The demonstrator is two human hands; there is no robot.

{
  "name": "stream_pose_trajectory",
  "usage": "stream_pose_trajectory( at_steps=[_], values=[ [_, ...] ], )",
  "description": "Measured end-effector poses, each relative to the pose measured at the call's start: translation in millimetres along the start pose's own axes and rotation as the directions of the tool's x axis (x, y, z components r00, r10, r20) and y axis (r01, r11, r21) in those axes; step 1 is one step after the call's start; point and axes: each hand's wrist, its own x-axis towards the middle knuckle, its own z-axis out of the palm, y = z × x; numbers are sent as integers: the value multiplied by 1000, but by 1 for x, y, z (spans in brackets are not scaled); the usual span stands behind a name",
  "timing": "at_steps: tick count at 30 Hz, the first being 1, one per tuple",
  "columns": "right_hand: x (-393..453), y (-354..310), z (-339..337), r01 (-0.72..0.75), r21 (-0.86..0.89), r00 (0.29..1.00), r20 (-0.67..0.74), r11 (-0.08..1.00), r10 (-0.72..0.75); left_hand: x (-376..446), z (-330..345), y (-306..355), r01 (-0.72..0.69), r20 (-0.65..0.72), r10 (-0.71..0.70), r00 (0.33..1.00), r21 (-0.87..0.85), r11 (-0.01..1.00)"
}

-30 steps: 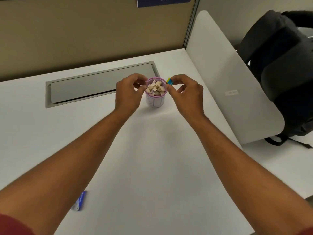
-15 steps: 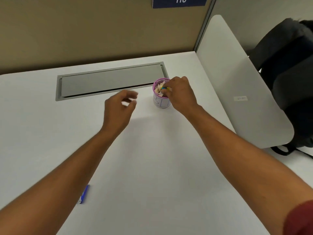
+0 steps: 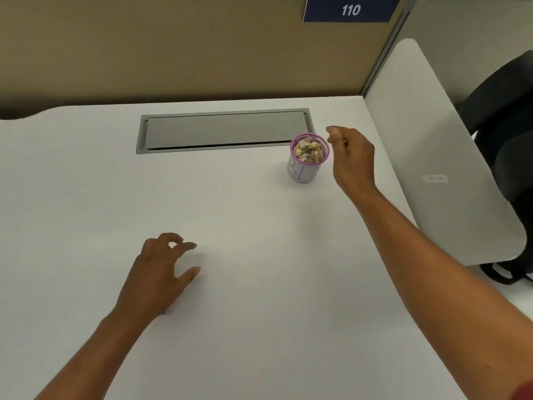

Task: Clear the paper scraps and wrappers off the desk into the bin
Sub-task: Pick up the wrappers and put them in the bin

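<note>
A small pink mesh bin (image 3: pixel 302 174) with a white paper label stands on the white desk (image 3: pixel 259 284), right of centre. It is heaped with crumpled paper scraps (image 3: pixel 308 150), with a bit of yellow on top. My right hand (image 3: pixel 353 160) hovers just right of the bin's rim, fingers loosely curled, holding nothing. My left hand (image 3: pixel 161 275) is low over the near-left desk, fingers spread, empty. A sliver of a blue wrapper (image 3: pixel 165 312) shows under the heel of that hand; the rest of it is hidden.
A grey cable-tray lid (image 3: pixel 225 129) is set into the desk behind the bin. A white side divider (image 3: pixel 432 140) borders the right edge, with a black backpack (image 3: pixel 507 134) beyond it. A tan partition with a "110" sign (image 3: pixel 350 9) closes the back.
My right hand has let go of the yellow-blue wrapper into the bin and drawn away to the right. My left hand has pulled back toward me, over the blue wrapper.
</note>
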Motion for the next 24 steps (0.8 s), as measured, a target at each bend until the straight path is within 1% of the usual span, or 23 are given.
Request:
stream_pose_trajectory(
  at_steps=[2, 3, 5, 7, 8, 9, 11, 12, 14, 17, 19, 22, 24],
  values=[
    [-29, 9, 3, 56, -18, 998, -37, 998, -57, -13, 0, -5, 69, 57, -75, 996, 94, 993],
    [-46, 17, 7, 107, -44, 994, -15, 993, -108, -19, 1, -7, 115, 81, -123, 989, 99, 988],
    [-82, 38, 17, 236, -119, 970, 89, 964, -226, -28, 6, -8, 189, 110, -194, 975, 58, 980],
    [-110, 65, 25, 348, -210, 930, 204, 914, -307, -34, 11, -8, 222, 130, -218, 967, -15, 975],
    [-119, 77, 29, 373, -266, 916, 260, 889, -306, -35, 12, -8, 228, 131, -218, 967, -65, 972],
    [-126, 88, 31, 373, -325, 908, 321, 869, -270, -35, 13, -7, 234, 128, -218, 967, -121, 965],
    [-134, 99, 33, 356, -430, 885, 440, 830, -151, -32, 13, -2, 260, 129, -235, 963, -239, 935],
    [-136, 103, 34, 356, -465, 870, 481, 811, -107, -30, 12, 1, 274, 135, -244, 960, -297, 915],
    [-137, 106, 36, 372, -510, 857, 509, 776, -76, -23, 11, 10, 279, 132, -247, 960, -405, 871],
    [-137, 104, 36, 369, -530, 863, 500, 764, -70, -2, 2, 38, 239, 91, -226, 970, -529, 814],
    [-137, 105, 36, 361, -532, 871, 486, 766, -72, 21, -10, 71, 172, 54, -174, 983, -590, 789],
    [-137, 105, 37, 357, -514, 873, 480, 780, -84, 71, -32, 125, 19, -28, -51, 998, -673, 740],
    [-136, 106, 38, 360, -505, 870, 485, 784, -87, 108, -45, 161, -116, -114, 53, 992, -658, 744]
  ],
)
